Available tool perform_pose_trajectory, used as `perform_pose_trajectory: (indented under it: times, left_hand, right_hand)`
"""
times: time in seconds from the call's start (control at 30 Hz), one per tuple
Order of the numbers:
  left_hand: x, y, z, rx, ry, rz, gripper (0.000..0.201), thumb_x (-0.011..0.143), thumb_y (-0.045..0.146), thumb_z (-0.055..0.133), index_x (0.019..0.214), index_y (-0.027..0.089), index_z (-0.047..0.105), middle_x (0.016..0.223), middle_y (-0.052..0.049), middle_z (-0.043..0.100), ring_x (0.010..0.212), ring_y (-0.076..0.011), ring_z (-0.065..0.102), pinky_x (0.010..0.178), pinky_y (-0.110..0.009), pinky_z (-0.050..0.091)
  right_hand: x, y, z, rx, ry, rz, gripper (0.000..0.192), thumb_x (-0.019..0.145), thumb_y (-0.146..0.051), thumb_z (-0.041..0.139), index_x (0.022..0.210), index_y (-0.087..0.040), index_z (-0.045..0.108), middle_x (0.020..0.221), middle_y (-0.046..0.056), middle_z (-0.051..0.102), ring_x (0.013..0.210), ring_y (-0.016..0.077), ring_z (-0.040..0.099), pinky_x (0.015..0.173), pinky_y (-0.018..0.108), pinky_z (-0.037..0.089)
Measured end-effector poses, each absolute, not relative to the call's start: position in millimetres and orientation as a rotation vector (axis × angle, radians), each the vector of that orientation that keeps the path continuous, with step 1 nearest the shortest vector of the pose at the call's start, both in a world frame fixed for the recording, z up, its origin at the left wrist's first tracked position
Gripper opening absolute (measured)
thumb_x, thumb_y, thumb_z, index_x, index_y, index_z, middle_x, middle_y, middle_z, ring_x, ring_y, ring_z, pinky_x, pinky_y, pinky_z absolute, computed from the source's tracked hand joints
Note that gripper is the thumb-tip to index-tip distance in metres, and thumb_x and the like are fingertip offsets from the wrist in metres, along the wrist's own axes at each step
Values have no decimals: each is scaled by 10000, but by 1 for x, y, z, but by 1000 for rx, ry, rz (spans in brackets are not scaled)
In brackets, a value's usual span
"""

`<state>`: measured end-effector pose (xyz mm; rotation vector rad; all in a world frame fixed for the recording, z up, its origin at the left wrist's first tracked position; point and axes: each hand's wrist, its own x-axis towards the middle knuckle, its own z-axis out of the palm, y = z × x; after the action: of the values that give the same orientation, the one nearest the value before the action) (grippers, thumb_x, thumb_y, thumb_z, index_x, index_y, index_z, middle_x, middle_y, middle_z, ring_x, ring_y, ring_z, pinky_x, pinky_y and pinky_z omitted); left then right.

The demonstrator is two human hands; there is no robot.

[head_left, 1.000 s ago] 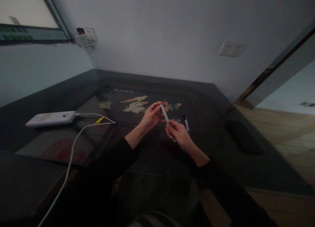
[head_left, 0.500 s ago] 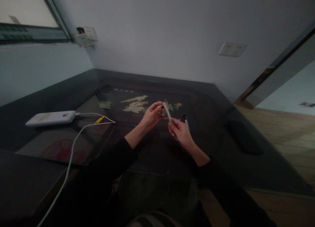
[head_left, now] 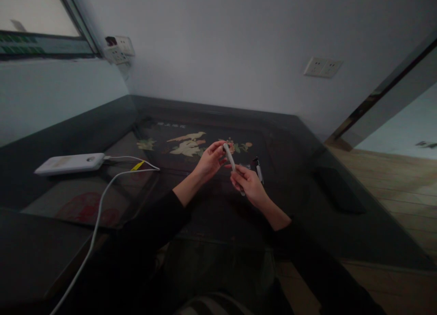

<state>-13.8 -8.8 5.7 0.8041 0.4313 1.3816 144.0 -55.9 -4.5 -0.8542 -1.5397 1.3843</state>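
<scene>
Over the dark table, my right hand [head_left: 248, 183] is closed around a slim whitish stick [head_left: 230, 159] with a rounded upper end. The stick slants up and left, and its lower end pokes out below my fingers. My left hand [head_left: 210, 161] is closed in a pinch at the stick's upper end; what its fingertips hold is hidden. Just beyond my right hand lies a narrow silver object with a black hooked end [head_left: 258, 170], partly covered by the hand.
The dark table [head_left: 290, 142] has a bird-and-flower picture [head_left: 187, 146] on its top. At left lies a white power bank [head_left: 70, 165] with a white cable [head_left: 100, 205] bearing a yellow tag [head_left: 137, 166]. A flat black object [head_left: 339, 190] is at right. Sockets [head_left: 322, 68] are on the wall.
The stick's upper end has shifted slightly left, against my left fingertips. The small green piece seen there before is now hidden. My right hand has moved a little left.
</scene>
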Motion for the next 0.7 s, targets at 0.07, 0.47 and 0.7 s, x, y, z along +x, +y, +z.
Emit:
perform_pose_trajectory:
  times: [0.07,0.47,0.7]
  left_hand:
    - [-14,-8,4,793,437,1388,441,564,372,890,906,203,668,1004,-21,708,766,-93,629,646,-199,486]
    - [-15,-8,4,787,421,1385,361,635,304,861,919,198,665,954,-7,702,762,-83,640,653,-189,500]
    - [-13,-10,9,793,451,1390,394,598,330,874,903,195,665,999,-27,714,741,-95,620,618,-197,483]
  right_hand:
    - [145,-53,-6,-880,-1544,1319,393,865,-423,583,1137,-146,646,589,-55,469,450,59,380,403,208,260]
    - [148,-54,-3,-951,-1563,1225,375,881,-396,563,1142,-139,643,594,-53,463,446,59,362,374,208,220]
    - [146,-59,1,-859,-1595,1347,398,873,-404,574,1158,-132,633,583,-57,462,441,55,343,385,210,224]
